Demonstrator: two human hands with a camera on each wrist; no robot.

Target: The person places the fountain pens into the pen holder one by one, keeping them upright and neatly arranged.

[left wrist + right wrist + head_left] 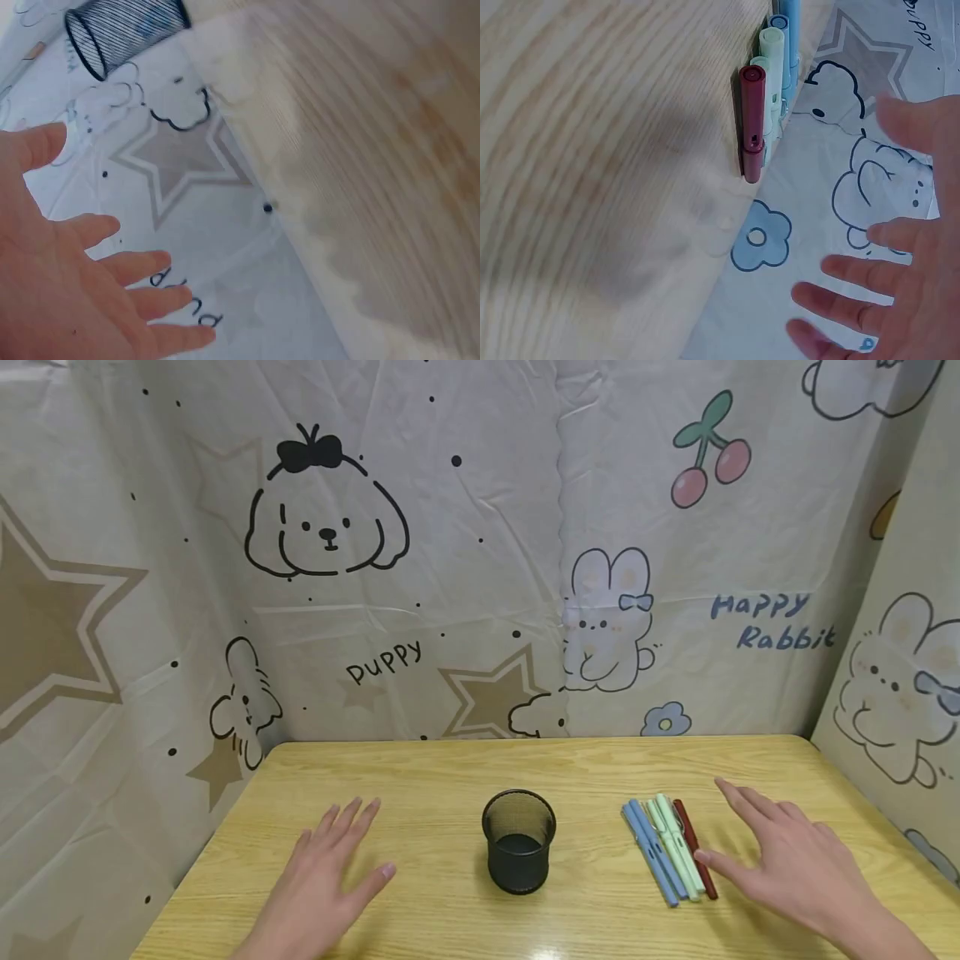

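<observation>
From my remote seat I see only two bare hands and a bit of forearm. My left hand (322, 881) comes into the head view at about seven o'clock, my right hand (787, 864) at about four o'clock. Neither wears a ring, a watch, a glove or a strap. No sleeve reaches the wrists. The nails are short and unpainted. The left wrist and right wrist views show the same plain fingers (127, 266).

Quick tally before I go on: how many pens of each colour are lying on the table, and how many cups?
Blue pens: 2
Pale green pens: 2
Dark red pen: 1
Black mesh cup: 1
Total: 6 things, 5 pens and 1 cup, all on the wooden table.
</observation>
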